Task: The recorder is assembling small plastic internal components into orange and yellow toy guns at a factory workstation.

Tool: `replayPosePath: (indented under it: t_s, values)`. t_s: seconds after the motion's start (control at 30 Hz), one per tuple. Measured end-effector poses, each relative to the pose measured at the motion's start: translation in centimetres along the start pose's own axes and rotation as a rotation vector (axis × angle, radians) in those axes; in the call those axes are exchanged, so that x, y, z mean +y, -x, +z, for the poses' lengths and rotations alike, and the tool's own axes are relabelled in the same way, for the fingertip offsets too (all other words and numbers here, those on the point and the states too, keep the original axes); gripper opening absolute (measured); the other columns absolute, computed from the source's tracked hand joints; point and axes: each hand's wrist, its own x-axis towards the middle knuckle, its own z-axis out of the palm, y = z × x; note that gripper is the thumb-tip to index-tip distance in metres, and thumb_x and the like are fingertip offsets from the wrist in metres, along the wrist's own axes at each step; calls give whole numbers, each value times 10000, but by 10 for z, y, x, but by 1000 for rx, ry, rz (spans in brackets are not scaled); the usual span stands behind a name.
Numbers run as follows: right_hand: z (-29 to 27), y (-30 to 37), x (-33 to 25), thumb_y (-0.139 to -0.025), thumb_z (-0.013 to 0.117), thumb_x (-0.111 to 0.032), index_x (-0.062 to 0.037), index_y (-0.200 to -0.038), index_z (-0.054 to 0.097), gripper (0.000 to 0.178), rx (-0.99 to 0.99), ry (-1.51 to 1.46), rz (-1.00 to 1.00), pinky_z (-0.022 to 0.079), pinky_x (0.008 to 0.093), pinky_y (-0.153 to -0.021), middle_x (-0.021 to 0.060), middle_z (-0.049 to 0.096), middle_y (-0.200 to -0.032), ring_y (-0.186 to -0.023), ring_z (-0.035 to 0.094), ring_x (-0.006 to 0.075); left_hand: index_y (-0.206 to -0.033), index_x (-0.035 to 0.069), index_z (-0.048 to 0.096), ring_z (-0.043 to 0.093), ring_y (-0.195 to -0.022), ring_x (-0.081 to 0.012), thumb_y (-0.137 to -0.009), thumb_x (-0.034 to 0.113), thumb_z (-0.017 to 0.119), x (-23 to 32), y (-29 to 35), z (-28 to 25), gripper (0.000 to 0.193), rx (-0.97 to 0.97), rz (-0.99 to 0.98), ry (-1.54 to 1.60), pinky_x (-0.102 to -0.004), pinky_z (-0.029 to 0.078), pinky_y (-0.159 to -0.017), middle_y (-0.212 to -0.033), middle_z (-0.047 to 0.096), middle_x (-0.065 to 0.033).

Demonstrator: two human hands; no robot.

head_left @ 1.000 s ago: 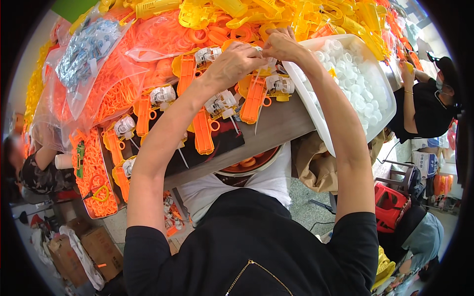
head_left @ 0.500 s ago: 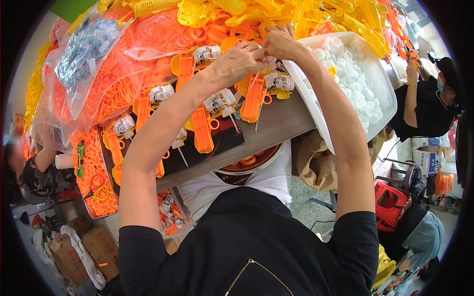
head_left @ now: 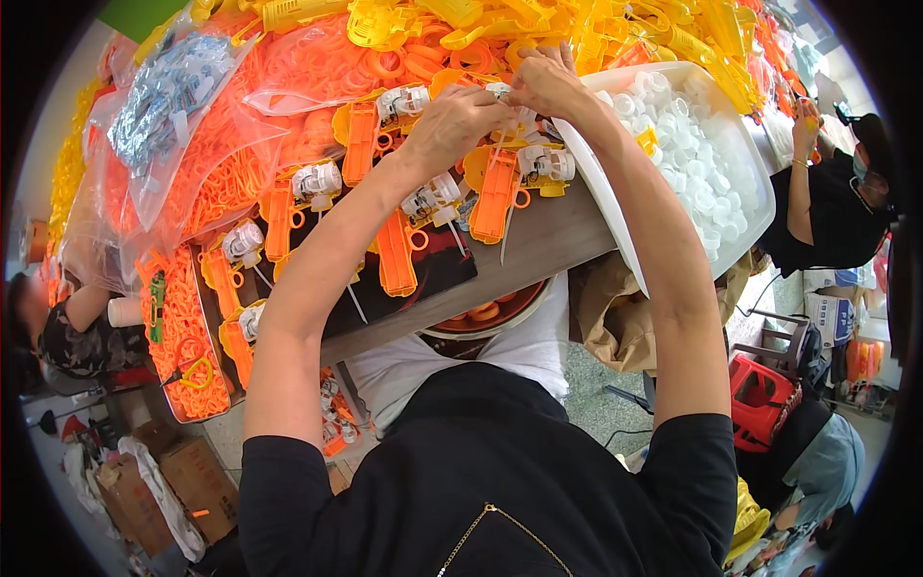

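Note:
At the far side of the table my left hand (head_left: 457, 125) and my right hand (head_left: 546, 82) meet, fingers pinched together. Between the fingertips a bit of a white mechanism (head_left: 499, 88) shows; what exactly each hand grips is hidden. It sits by an orange and yellow half-built toy gun (head_left: 452, 81), mostly behind my left hand. Nearer to me lie more such toy gun halves, among them one orange body (head_left: 495, 192) with a clear-and-white mechanism (head_left: 545, 162) and another orange body (head_left: 395, 252). Thin white strips (head_left: 359, 306) stick out from some of them.
A white tub (head_left: 625, 236) of translucent caps stands at the right. Heaped yellow shells (head_left: 461, 14) and orange rings (head_left: 404, 62) fill the back. A bag of bluish packets (head_left: 168, 91) and yellow-handled scissors (head_left: 197, 373) are at the left. A co-worker (head_left: 832, 197) is at the right.
My left hand and forearm have shifted slightly to the right, uncovering more of the toy gun half at the lower left. My right hand stays nearly in place.

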Motion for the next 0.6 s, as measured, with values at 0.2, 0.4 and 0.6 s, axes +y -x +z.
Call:
replayPosePath:
  t_s: [0.2,0.4,0.6]
  values:
    - [3,-5,1,-740,797,-390,-145,-917,799,302,-23,7,17,82,595,-1210,128,570,-1366,-1381,387,366,-1127,60,685,650,-928,-275,-872,112,711,-1,7,-9,262,95,-468,479,-382,526,-811,-933,667,-88]
    - [-2,-5,0,-753,816,-440,-89,-1115,735,511,-32,20,30,110,589,-1213,147,587,-1342,-1377,388,399,-1071,100,690,621,-993,-251,-864,84,667,-6,11,-12,210,6,-95,-97,-386,508,-889,-1014,622,-65]
    - [1,-1,1,-725,810,-431,-137,-910,793,348,72,45,35,124,604,-1181,94,615,-1238,-1323,427,374,-1075,110,688,602,-1057,-258,-822,62,643,-2,4,-16,261,-98,43,-314,-389,506,-905,-1120,603,-89]
